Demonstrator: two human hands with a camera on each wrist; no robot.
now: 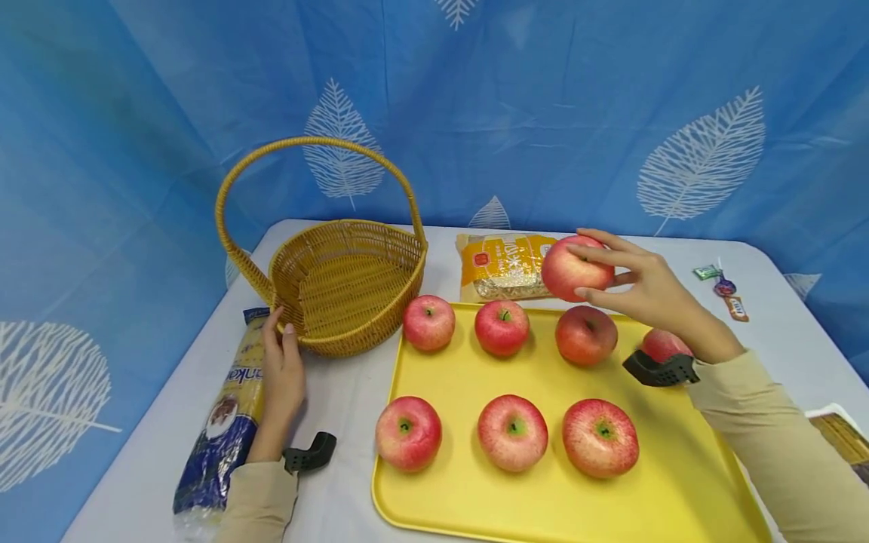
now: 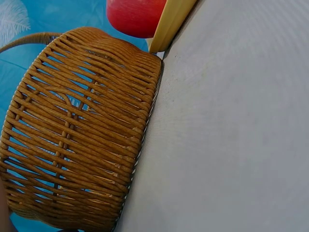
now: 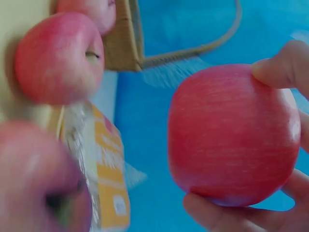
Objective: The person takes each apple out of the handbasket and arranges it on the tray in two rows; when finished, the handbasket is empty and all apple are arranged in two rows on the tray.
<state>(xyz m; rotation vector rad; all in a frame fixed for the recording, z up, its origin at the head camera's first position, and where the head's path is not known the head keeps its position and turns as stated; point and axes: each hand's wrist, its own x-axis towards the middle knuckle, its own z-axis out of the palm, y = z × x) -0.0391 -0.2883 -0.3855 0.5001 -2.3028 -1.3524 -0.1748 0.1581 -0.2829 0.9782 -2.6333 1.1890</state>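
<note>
In the head view, my right hand [image 1: 641, 283] grips a red apple [image 1: 573, 270] in the air above the far edge of a yellow tray [image 1: 462, 498]. The right wrist view shows fingers and thumb around that apple [image 3: 231, 135]. Several more apples stand on the tray in two rows, one [image 1: 658, 345] partly hidden by the right wrist's black mount. A wicker basket [image 1: 360, 343] with a tall handle stands left of the tray, with no fruit visible inside. My left hand [image 1: 281, 373] holds its near-left rim; the left wrist view shows the woven side [image 2: 82, 130].
A blue-and-gold packet [image 1: 217, 430] lies beside the left forearm. Behind the tray lies an orange-and-clear bag [image 1: 505, 264]. Small wrapped sweets [image 1: 725, 288] are at the far right of the white table. A blue leaf-patterned curtain [image 1: 543, 113] hangs behind.
</note>
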